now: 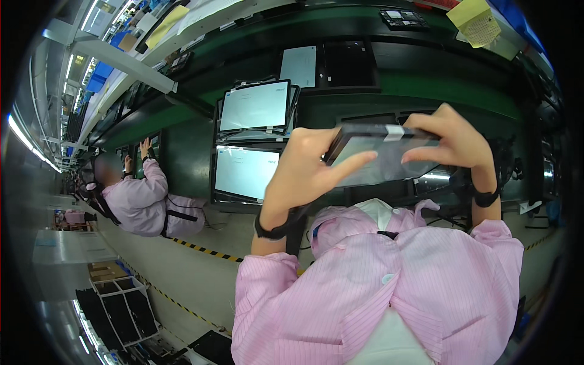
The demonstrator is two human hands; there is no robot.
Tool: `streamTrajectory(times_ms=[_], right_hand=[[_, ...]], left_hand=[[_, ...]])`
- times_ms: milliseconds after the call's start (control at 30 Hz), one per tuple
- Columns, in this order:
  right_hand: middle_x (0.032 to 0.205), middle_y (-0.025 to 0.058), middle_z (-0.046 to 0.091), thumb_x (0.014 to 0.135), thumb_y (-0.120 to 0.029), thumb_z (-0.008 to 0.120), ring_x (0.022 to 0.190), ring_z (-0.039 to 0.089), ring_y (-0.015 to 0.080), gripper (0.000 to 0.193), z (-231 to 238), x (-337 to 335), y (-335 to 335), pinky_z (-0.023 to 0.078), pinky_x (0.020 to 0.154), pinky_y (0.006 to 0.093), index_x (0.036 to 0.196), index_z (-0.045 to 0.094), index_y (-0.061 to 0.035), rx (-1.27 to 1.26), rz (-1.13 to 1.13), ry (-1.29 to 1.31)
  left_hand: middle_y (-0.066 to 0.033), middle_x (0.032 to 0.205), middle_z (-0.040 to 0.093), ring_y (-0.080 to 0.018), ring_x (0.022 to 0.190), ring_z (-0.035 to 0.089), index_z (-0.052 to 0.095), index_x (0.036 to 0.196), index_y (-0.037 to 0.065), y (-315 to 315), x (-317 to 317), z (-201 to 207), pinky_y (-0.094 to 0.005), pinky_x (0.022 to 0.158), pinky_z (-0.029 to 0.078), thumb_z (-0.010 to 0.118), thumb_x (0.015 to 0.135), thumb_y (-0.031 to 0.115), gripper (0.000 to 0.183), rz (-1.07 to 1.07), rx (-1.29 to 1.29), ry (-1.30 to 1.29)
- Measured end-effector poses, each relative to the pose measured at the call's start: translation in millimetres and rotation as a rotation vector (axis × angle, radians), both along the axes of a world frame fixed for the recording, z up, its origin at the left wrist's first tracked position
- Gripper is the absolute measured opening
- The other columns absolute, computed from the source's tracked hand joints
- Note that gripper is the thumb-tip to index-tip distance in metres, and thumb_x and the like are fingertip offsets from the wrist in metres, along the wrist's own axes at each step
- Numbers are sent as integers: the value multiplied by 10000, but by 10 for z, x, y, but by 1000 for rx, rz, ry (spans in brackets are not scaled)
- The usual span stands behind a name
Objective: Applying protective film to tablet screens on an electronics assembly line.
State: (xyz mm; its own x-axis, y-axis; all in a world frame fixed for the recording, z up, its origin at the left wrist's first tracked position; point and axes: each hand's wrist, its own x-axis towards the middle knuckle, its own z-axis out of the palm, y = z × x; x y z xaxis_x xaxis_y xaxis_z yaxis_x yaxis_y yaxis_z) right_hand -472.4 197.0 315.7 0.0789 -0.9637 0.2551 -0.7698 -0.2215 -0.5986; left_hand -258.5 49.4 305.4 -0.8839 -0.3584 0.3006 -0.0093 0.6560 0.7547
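Observation:
I hold a tablet (384, 171) up in front of me, tilted, between both hands. A dark edge with a small white tag runs along its far side, and its screen is pale grey and slightly blurred. My left hand (307, 167) is closed on its left end, the thumb lying over the screen. The right hand (453, 139) grips the other end, fingers at the far edge and thumb on the face. Left of it, a lit tablet (255, 106) lies on a stack, and another lit tablet (246, 171) sits nearer in a black tray.
Farther back, a black tray (350, 90) bears a pale panel (298, 67) and a dark one. An opened electronic device (404, 20) and yellow paper (476, 25) lie at the far right. A co-worker (137, 198) in pink is at the green bench (185, 143) to the left.

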Motion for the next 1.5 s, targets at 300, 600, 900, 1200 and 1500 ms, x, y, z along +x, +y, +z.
streamTrajectory(times_ms=[300,600,900,1200,1500], right_hand=[[1276,114,479,911,-262,543,1183,449,216,441,-1085,71,17,380,975,334,1258,441,-10,-246,-485,-2002],[990,89,617,887,-181,569,839,632,172,278,-1160,-83,-56,528,703,273,1088,544,9,-244,-474,-1825],[975,67,602,862,-166,604,826,619,139,307,-1134,-68,40,517,679,253,1105,527,4,-219,-501,-1773],[982,68,606,883,-157,571,798,621,123,295,-1007,67,0,520,651,240,1126,517,2,-250,-456,-1712],[979,73,595,870,-159,592,789,608,107,345,-937,64,-1,509,659,232,1152,492,14,-233,-535,-1577]], left_hand=[[-16,756,592,-41,687,471,588,887,-40,575,-357,-389,-196,618,374,535,917,177,226,522,521,665],[-142,773,625,-226,672,642,567,923,-112,532,-136,-497,-284,635,534,294,978,244,452,-6,952,263],[-73,648,524,-129,563,545,513,796,-63,605,-51,-742,-216,510,425,323,971,188,360,51,676,381],[-38,799,477,-63,636,361,489,843,-1,873,-43,-616,-215,552,276,376,934,115,186,314,686,560],[-61,995,449,-108,810,425,433,996,24,423,246,-966,-229,701,369,523,874,125,183,-264,1069,328]])
